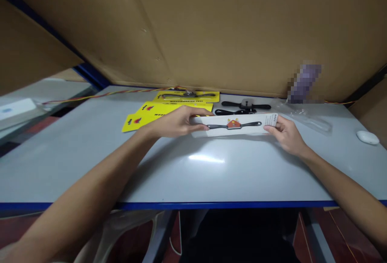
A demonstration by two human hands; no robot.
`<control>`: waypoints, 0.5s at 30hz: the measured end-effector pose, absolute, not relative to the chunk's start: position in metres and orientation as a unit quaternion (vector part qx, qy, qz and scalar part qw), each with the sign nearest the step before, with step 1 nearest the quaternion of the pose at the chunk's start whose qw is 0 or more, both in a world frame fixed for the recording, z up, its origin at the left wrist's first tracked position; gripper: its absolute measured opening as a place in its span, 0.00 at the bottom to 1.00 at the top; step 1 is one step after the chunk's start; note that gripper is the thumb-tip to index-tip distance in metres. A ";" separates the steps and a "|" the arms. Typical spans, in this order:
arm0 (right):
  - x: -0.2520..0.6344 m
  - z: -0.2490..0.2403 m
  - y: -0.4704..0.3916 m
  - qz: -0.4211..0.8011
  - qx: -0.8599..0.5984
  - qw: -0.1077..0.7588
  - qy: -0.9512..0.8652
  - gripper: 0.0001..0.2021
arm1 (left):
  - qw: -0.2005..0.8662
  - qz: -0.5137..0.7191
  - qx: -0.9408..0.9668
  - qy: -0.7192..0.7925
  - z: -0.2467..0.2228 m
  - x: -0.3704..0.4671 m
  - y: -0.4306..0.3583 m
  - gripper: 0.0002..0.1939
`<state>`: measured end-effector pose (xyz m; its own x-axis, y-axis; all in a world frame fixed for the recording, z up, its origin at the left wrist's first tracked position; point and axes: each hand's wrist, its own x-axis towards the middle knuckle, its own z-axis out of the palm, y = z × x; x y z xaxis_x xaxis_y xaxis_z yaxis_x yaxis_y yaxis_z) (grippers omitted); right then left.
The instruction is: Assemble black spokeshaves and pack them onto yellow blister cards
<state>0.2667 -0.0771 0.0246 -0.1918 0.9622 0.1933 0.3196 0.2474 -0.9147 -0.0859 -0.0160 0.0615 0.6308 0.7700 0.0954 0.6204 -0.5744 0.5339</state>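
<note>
A long white box printed with a picture of a spokeshave is held level above the table, tilted toward me. My left hand pinches its left end between thumb and fingers. At the other end, my right hand grips the corner, thumb on the printed face. Behind the box lie two black spokeshaves, the nearer partly hidden by it. Several yellow cards rest behind my left hand. Across the rearmost card sits another dark spokeshave.
Clear plastic packaging lies at the back right, near a pixelated purple object. A small white rounded case is at the right. A red-and-yellow cable runs along the back. A brown panel rises behind the blue-edged table.
</note>
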 end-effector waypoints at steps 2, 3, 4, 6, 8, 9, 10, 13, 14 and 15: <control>0.266 0.023 -0.080 0.345 -0.494 0.398 -0.692 0.22 | 0.193 0.148 0.890 0.385 0.062 -0.084 -0.018 0.28; 0.266 0.023 -0.082 0.313 -0.501 0.382 -0.711 0.23 | 0.174 0.140 0.900 0.374 0.063 -0.085 -0.018 0.27; 0.266 0.024 -0.084 0.276 -0.501 0.366 -0.734 0.24 | 0.151 0.136 0.909 0.365 0.064 -0.088 -0.016 0.26; 0.265 0.026 -0.086 0.213 -0.473 0.351 -0.780 0.24 | 0.083 0.156 0.911 0.372 0.067 -0.100 -0.010 0.24; 0.265 0.028 -0.086 0.174 -0.433 0.361 -0.808 0.25 | -0.025 0.214 0.874 0.436 0.066 -0.120 0.000 0.22; 0.266 0.028 -0.085 0.158 -0.421 0.367 -0.814 0.25 | -0.075 0.229 0.846 0.476 0.064 -0.131 0.006 0.21; 0.266 0.028 -0.083 0.141 -0.419 0.370 -0.817 0.24 | -0.100 0.223 0.824 0.510 0.061 -0.142 0.011 0.22; 0.270 0.025 -0.076 0.108 -0.446 0.357 -0.813 0.18 | -0.096 0.248 0.776 0.571 0.047 -0.168 0.030 0.20; 0.271 0.023 -0.074 0.109 -0.460 0.349 -0.809 0.16 | -0.079 0.243 0.777 0.575 0.042 -0.173 0.037 0.20; 0.273 0.021 -0.071 0.116 -0.472 0.342 -0.804 0.15 | -0.066 0.228 0.780 0.579 0.038 -0.177 0.044 0.20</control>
<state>0.2726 -0.0712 0.0214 -0.3210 0.8384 0.4406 0.6805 0.5277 -0.5084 -0.1767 0.0443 0.0382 0.2254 0.8731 0.4323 0.9337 -0.3203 0.1602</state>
